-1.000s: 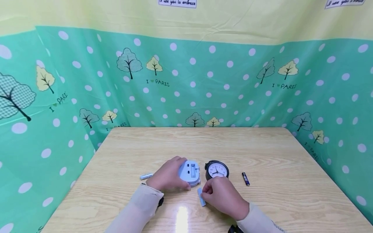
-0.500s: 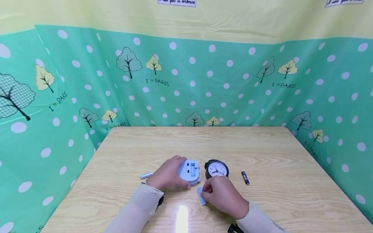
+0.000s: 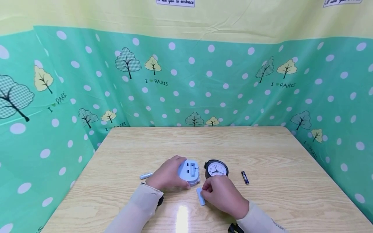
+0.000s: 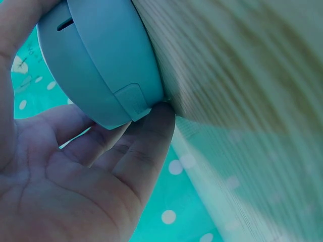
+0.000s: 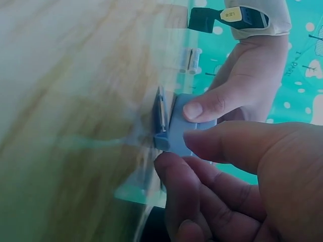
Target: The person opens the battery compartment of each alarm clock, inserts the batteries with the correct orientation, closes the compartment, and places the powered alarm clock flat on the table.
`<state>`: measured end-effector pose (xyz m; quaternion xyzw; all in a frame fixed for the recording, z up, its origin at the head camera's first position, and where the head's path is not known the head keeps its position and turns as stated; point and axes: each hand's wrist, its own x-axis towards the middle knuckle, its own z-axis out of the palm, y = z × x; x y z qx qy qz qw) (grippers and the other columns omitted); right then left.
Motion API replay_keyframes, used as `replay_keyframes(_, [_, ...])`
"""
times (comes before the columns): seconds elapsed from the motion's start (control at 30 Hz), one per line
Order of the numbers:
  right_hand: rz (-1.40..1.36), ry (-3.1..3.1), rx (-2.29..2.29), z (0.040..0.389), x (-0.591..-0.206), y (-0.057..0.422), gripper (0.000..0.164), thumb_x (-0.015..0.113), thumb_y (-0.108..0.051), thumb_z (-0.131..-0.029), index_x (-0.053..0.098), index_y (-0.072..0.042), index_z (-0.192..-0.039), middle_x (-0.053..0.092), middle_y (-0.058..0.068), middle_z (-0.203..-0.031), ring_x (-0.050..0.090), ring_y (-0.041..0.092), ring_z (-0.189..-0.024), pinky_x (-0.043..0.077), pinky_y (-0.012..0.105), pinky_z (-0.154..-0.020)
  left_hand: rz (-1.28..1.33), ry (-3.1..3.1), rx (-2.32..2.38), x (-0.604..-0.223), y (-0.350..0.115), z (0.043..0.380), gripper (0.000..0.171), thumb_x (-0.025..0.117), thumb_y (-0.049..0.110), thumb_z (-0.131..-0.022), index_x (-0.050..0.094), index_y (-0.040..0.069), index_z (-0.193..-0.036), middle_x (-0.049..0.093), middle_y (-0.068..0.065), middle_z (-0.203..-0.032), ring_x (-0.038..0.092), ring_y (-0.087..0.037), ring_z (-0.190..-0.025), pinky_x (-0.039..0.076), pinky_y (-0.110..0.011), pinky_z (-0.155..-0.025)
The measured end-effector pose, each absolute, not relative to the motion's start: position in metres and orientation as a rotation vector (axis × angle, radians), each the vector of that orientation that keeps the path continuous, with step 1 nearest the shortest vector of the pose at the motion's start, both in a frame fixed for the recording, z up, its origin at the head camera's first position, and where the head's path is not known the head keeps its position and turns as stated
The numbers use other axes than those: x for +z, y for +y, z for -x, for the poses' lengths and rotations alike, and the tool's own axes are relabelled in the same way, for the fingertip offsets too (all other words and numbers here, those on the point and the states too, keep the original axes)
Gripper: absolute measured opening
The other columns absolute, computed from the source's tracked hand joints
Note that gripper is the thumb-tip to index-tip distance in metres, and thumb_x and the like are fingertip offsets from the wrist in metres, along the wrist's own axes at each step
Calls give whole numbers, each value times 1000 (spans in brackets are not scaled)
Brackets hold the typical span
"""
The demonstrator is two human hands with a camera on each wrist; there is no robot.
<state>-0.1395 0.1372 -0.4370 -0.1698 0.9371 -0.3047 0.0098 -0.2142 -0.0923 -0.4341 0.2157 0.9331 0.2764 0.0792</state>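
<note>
In the head view my left hand grips a light blue alarm clock, back side up, with its battery compartment bare. The left wrist view shows my fingers curled under the clock's side. A slim light blue battery cover lies on the table just in front of the clock. The bent fingertips of my right hand pinch at its right edge. In the right wrist view, thumb and forefinger meet close at the end of the cover, beside the blue clock.
A black round alarm clock stands just beyond my right hand, face up toward me. A dark blue battery lies to its right. Another, pale battery lies left of my left hand. The wooden table meets a green dotted cloth at the back.
</note>
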Motion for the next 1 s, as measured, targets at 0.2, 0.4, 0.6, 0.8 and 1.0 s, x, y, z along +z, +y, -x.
replay_keyframes(0.2, [554, 3001, -940, 140, -429, 137, 6, 79, -18, -88, 75, -22, -84, 64, -19, -72, 55, -4, -63, 49, 18, -59, -649, 2782, 847, -437, -92, 214, 110, 100, 42, -60, 49, 9, -152, 58, -7, -141, 58, -22, -118, 48, -47, -107])
replay_keyframes(0.4, [614, 3175, -917, 147, -425, 137, 17, 87, -26, -82, 75, -22, -94, 65, -18, -80, 58, 3, -71, 50, 22, -65, -655, 2786, 831, -437, -92, 215, 110, 99, 44, -61, 49, 9, -152, 58, -7, -143, 58, -22, -120, 48, -47, -107])
replay_keyframes(0.6, [688, 3329, -793, 160, -429, 136, 48, 94, -40, -72, 75, -19, -110, 70, -9, -104, 57, 12, -93, 48, 40, -88, -656, 2796, 834, -435, -93, 214, 109, 100, 42, -60, 49, 8, -151, 58, -6, -142, 59, -22, -117, 49, -46, -105])
replay_keyframes(0.8, [678, 3329, -719, 166, -432, 137, 66, 93, -52, -69, 73, -20, -123, 69, -5, -118, 58, 21, -107, 44, 47, -92, -674, 2790, 849, -434, -93, 212, 109, 100, 40, -61, 49, 6, -151, 58, -9, -141, 59, -23, -115, 49, -47, -104])
replay_keyframes(1.0, [654, 3297, -686, 172, -437, 136, 75, 91, -57, -69, 71, -21, -131, 67, -2, -131, 57, 28, -123, 38, 62, -109, -663, 2790, 828, -434, -93, 213, 109, 99, 42, -62, 49, 8, -152, 58, -7, -141, 58, -21, -115, 50, -45, -103])
